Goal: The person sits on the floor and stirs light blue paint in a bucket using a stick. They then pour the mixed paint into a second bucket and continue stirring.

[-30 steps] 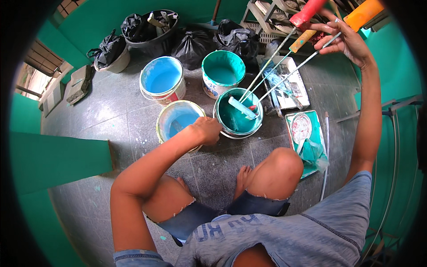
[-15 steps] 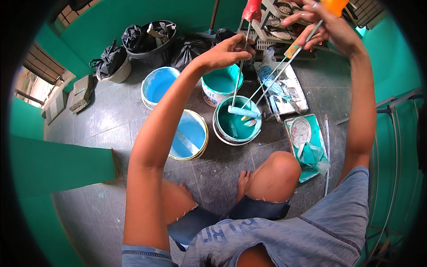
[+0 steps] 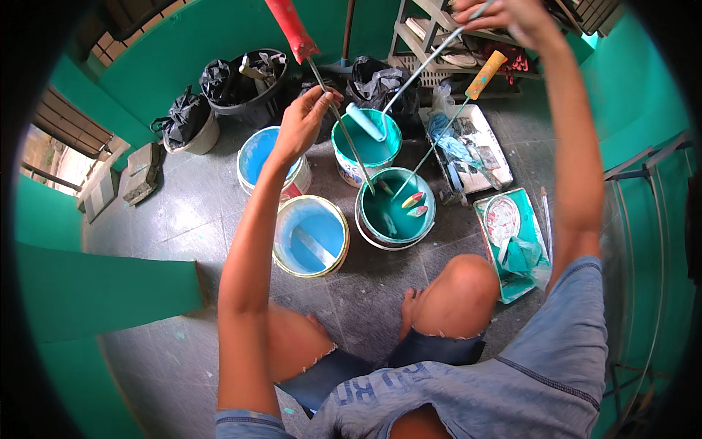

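Observation:
My left hand (image 3: 311, 117) pinches the metal shaft of a red-handled tool (image 3: 294, 31), which slants down into the nearer bucket of green liquid (image 3: 395, 243); its lower end is hidden there. High on the right, my right hand (image 3: 504, 20) grips the thin rod of a paint roller; its handle is out of frame. The roller's wet light-blue sleeve (image 3: 365, 121) hangs over the farther green bucket (image 3: 352, 171). An orange-handled tool (image 3: 485, 76) leans in the nearer bucket untouched. Several brush-like tips (image 3: 414, 200) show in the liquid beside it.
Two buckets of blue liquid, one nearer (image 3: 279, 252) and one farther (image 3: 243, 177), stand left of the green ones. A white tray (image 3: 479, 117) and a green paint tray (image 3: 541, 206) lie right. Black bins with bags (image 3: 263, 102) and a shoe rack (image 3: 417, 45) line the back.
The roller has moved from the nearer green bucket to above the farther one. My left hand has shifted left, tilting the red-handled tool. The orange-handled tool now stands apart from my right hand.

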Tool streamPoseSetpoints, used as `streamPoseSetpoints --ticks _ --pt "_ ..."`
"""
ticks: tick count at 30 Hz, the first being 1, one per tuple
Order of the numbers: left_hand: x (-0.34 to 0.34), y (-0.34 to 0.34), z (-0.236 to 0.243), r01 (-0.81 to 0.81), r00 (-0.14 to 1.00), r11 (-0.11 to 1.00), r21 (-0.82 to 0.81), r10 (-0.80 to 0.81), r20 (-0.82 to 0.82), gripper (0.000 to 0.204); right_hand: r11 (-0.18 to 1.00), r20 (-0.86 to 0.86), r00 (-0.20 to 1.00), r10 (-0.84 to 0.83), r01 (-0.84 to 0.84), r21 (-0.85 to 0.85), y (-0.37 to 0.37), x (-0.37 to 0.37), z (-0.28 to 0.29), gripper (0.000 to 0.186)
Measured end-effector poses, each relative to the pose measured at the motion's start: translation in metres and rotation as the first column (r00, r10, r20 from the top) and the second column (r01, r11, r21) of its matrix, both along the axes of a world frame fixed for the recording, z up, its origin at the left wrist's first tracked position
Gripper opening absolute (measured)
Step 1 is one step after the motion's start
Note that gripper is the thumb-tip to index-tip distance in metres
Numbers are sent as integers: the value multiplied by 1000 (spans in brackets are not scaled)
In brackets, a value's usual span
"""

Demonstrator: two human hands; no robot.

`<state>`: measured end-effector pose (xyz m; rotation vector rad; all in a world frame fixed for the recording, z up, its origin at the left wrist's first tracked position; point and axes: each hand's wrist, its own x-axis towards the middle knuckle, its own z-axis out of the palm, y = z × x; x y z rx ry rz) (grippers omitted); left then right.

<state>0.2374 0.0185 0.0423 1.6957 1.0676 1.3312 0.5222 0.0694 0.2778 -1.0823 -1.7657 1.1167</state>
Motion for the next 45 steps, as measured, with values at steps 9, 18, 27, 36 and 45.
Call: streamPoseSetpoints --ticks 9,18,27,36,45 --pt "3 -14 16 6 998 997 -75 -10 -66 30 943 -10 1000 15 -17 -332 91 -46 -185 43" --pt "16 -14 19 41 998 995 -93 -45 -46 30 908 -128 965 -230 166 -384 127 -14 -248 50" --pt "49 27 3 52 990 998 -44 -46 136 22 988 99 994 45 -59 142 40 -15 -224 64" --pt "45 16 22 9 917 982 189 67 -393 28 973 106 994 33 -56 223 58 -10 -257 28" --pt "-73 -117 -20 -149 807 955 -255 -32 -590 23 981 136 990 -46 70 -179 94 -21 -305 40"
